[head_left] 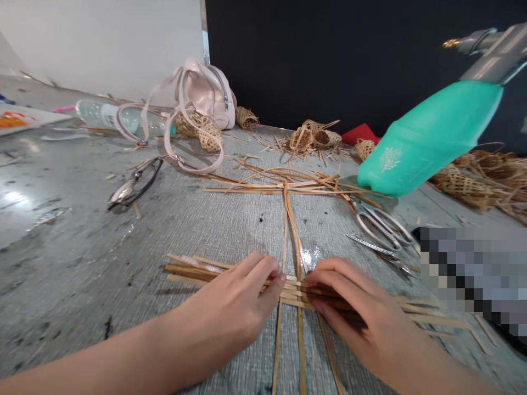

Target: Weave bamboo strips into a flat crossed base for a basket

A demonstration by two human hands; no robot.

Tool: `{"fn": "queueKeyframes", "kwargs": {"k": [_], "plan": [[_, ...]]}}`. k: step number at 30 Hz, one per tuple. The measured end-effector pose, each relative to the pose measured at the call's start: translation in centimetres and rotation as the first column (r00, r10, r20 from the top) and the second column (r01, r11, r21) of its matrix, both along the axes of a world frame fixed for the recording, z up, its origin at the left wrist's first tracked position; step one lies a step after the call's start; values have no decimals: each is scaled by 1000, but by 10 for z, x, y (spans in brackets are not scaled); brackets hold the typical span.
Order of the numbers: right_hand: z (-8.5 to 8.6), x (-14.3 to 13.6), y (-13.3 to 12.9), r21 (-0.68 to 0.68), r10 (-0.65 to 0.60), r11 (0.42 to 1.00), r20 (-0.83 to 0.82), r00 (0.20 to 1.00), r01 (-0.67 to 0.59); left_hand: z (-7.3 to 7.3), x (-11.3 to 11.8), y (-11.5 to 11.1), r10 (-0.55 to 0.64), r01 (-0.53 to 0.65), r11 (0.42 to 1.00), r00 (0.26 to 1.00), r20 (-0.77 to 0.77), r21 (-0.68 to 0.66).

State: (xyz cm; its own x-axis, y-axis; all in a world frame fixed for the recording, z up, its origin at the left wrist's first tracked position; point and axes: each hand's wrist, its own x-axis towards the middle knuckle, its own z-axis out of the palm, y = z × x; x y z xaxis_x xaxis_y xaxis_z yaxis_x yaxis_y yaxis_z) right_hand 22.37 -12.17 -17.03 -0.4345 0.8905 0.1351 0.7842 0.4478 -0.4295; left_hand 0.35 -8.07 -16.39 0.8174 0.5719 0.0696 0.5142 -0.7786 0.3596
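Note:
Flat bamboo strips point(293, 293) cross over and under each other on the table in front of me, forming a small woven patch. Several run sideways beneath both hands, and a few upright strips point(301, 345) reach toward me and away. My left hand point(247, 296) pinches the woven strips at the left of the crossing, thumb against fingers. On the other side, my right hand point(354, 302) has its fingers curled round the same strips, thumb below. The sideways strips' left ends point(181, 269) stick out past my left hand. Parts of the weave are hidden under my fingers.
Loose strips point(263, 189) lie farther back. Scissors point(382, 225) and tweezers point(382, 253) are to the right, near a green spray bottle point(432, 140) and a pixelated object point(473, 274). Eyeglasses point(134, 186), a pink bag point(206, 96), a plastic bottle point(111, 116) and small woven pieces point(313, 137) lie beyond.

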Motion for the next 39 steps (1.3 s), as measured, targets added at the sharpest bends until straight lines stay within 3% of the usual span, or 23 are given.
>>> {"fn": "queueKeyframes", "kwargs": {"k": [2, 7, 12, 17, 25, 31, 35, 39], "plan": [[2, 4, -1, 18, 25, 999, 52, 998, -26, 0, -1, 0, -41, 42, 998, 998, -42, 35], [6, 17, 2, 92, 18, 995, 189, 982, -36, -1, -2, 3, -52, 52, 998, 998, -20, -31], [4, 22, 6, 77, 73, 993, 215, 974, -92, -2, -3, 10, 41, -11, 973, 991, 124, -230], [-2, 14, 3, 199, 47, 977, 180, 983, -83, 3, 1, 10, 101, -47, 934, 986, 135, -355], [-4, 9, 1, 126, 32, 991, 107, 994, -45, -2, 1, 7, 71, -37, 970, 989, 132, -242], [-1, 11, 5, 53, 75, 995, 107, 991, -81, -1, 4, 9, -68, 70, 994, 997, 29, -82], [-2, 14, 7, 11, 86, 996, 88, 992, -87, 3, 6, 9, -56, 56, 991, 998, 10, -118], [0, 16, 10, -45, 87, 995, 76, 993, -84, 4, 7, 9, -6, 22, 971, 997, 70, -237]]}}
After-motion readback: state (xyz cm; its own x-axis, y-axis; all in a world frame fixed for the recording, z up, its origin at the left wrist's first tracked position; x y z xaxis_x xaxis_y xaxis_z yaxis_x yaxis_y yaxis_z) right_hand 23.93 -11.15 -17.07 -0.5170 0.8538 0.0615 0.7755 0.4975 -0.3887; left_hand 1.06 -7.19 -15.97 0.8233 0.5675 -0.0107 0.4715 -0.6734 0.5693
